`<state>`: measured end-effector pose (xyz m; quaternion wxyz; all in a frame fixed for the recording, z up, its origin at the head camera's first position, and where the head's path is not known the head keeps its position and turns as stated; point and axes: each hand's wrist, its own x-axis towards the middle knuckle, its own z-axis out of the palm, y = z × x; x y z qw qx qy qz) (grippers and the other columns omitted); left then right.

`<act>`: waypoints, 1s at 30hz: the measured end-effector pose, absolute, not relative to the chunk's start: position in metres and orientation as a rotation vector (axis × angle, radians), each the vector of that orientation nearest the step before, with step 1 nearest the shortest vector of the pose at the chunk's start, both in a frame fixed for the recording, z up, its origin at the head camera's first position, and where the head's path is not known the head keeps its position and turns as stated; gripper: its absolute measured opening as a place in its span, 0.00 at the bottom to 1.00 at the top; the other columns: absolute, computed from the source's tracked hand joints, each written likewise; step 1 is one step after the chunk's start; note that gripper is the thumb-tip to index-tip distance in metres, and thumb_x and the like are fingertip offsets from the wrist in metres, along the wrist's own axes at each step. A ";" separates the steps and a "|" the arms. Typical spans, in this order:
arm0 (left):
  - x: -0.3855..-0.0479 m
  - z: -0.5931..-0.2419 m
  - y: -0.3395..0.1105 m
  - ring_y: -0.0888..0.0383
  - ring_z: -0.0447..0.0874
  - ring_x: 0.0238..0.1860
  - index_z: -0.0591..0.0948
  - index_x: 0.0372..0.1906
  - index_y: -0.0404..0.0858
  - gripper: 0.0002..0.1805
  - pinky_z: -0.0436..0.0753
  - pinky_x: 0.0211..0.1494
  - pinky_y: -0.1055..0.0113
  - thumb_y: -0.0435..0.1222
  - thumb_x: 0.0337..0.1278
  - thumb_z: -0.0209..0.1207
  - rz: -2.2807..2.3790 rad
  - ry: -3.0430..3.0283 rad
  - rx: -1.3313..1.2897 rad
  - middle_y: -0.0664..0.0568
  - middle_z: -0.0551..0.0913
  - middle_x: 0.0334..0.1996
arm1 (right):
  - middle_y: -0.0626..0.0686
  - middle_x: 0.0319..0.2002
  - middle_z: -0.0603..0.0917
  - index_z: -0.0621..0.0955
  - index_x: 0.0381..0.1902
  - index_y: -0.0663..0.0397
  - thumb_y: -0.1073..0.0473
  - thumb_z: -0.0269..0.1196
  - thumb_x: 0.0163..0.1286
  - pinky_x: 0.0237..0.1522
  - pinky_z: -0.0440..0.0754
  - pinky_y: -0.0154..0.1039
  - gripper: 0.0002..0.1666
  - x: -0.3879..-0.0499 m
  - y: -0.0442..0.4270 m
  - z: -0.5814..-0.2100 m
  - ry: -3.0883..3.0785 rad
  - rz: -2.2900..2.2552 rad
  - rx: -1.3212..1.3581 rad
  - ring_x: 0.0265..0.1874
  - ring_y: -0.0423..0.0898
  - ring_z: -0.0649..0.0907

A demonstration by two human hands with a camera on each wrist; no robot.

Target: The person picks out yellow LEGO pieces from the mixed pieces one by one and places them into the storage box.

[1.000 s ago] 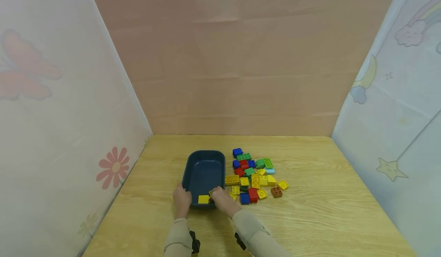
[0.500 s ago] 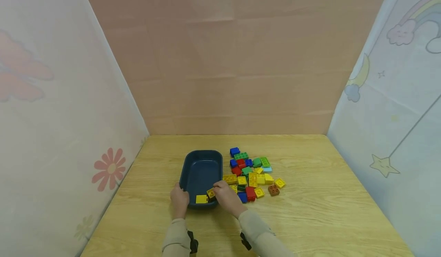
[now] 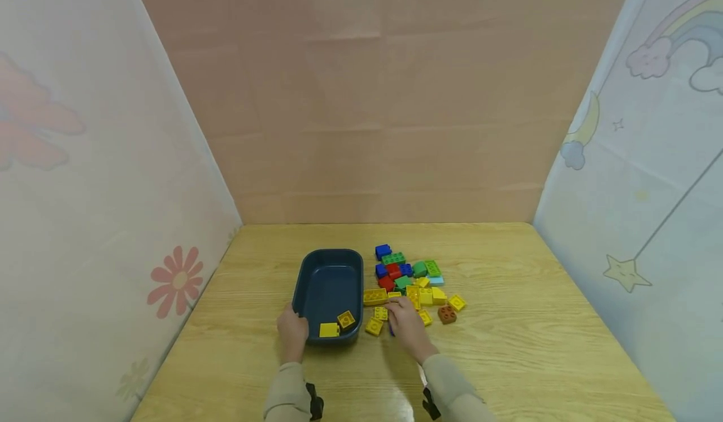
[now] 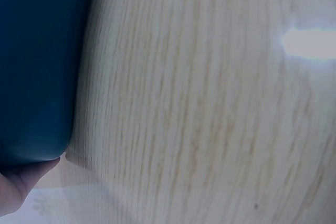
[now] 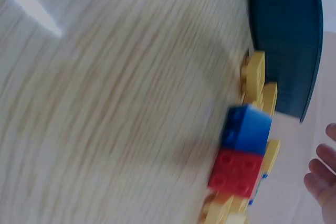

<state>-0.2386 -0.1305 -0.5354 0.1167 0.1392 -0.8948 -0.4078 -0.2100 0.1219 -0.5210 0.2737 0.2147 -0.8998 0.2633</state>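
Observation:
My left hand (image 3: 292, 334) grips the left rim near the front corner of a dark blue tray (image 3: 299, 277); in the left wrist view its fingers (image 4: 39, 172) touch the tray's corner. Two yellow bricks, one plain (image 3: 329, 330) and one square (image 3: 346, 319), lie at the tray's front end. Over the front of the brick pile, right of the tray, hovers my right hand (image 3: 410, 328). In the right wrist view this hand (image 5: 324, 174) has its fingers spread apart with nothing held, beside a blue brick (image 5: 247, 129) and a red brick (image 5: 237, 171).
Green, blue and red bricks (image 3: 393, 270) lie at the back of the pile. Several yellow bricks (image 3: 375, 296) are in its middle and front, and a brown brick (image 3: 447, 314) is at its right edge. A wooden table (image 3: 508, 321) is enclosed by patterned side walls and a tan back wall.
The yellow square brick has left my right hand's grip and lies in the tray. My right hand has moved right, out over the pile. My left hand still holds the rim.

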 end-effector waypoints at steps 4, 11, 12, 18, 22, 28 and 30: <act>-0.237 -0.536 -0.131 0.37 0.77 0.39 0.66 0.51 0.15 0.24 0.78 0.34 0.52 0.19 0.43 0.48 -1.179 -2.609 0.402 0.27 0.77 0.38 | 0.61 0.35 0.77 0.81 0.30 0.66 0.75 0.63 0.49 0.33 0.78 0.42 0.08 -0.211 0.139 -0.526 -2.453 0.699 0.470 0.36 0.54 0.78; -0.238 -0.537 -0.130 0.37 0.77 0.40 0.66 0.51 0.16 0.23 0.78 0.35 0.52 0.19 0.44 0.49 -1.180 -2.620 0.410 0.27 0.76 0.38 | 0.62 0.35 0.77 0.80 0.32 0.70 0.77 0.61 0.48 0.38 0.76 0.46 0.10 -0.208 0.166 -0.536 -2.547 0.714 0.330 0.38 0.57 0.76; -0.238 -0.537 -0.130 0.37 0.77 0.40 0.67 0.51 0.16 0.23 0.78 0.35 0.52 0.19 0.44 0.49 -1.178 -2.618 0.406 0.27 0.77 0.38 | 0.62 0.35 0.77 0.80 0.32 0.70 0.77 0.61 0.48 0.39 0.76 0.47 0.10 -0.207 0.169 -0.537 -2.563 0.709 0.319 0.38 0.57 0.75; -0.237 -0.533 -0.128 0.37 0.78 0.39 0.67 0.51 0.15 0.23 0.78 0.34 0.52 0.18 0.42 0.49 -1.177 -2.591 0.386 0.26 0.77 0.37 | 0.63 0.36 0.77 0.79 0.35 0.71 0.78 0.60 0.46 0.40 0.76 0.48 0.14 -0.204 0.178 -0.542 -2.668 0.689 0.277 0.38 0.58 0.75; -0.237 -0.531 -0.128 0.37 0.77 0.39 0.67 0.50 0.15 0.23 0.78 0.35 0.51 0.18 0.42 0.49 -1.174 -2.596 0.401 0.27 0.77 0.37 | 0.64 0.37 0.76 0.79 0.38 0.71 0.78 0.61 0.46 0.41 0.75 0.49 0.17 -0.203 0.180 -0.545 -2.717 0.690 0.270 0.39 0.58 0.75; -0.236 -0.530 -0.127 0.36 0.77 0.40 0.67 0.51 0.16 0.24 0.78 0.36 0.50 0.19 0.42 0.48 -1.188 -2.606 0.416 0.27 0.77 0.37 | 0.65 0.38 0.76 0.79 0.39 0.71 0.78 0.62 0.44 0.42 0.75 0.50 0.19 -0.204 0.180 -0.548 -2.759 0.689 0.272 0.40 0.60 0.75; -0.235 -0.530 -0.127 0.36 0.77 0.40 0.67 0.51 0.15 0.24 0.78 0.36 0.50 0.19 0.42 0.48 -1.190 -2.599 0.411 0.26 0.77 0.37 | 0.65 0.38 0.76 0.79 0.38 0.70 0.78 0.62 0.43 0.42 0.75 0.50 0.19 -0.204 0.180 -0.548 -2.754 0.688 0.278 0.40 0.60 0.75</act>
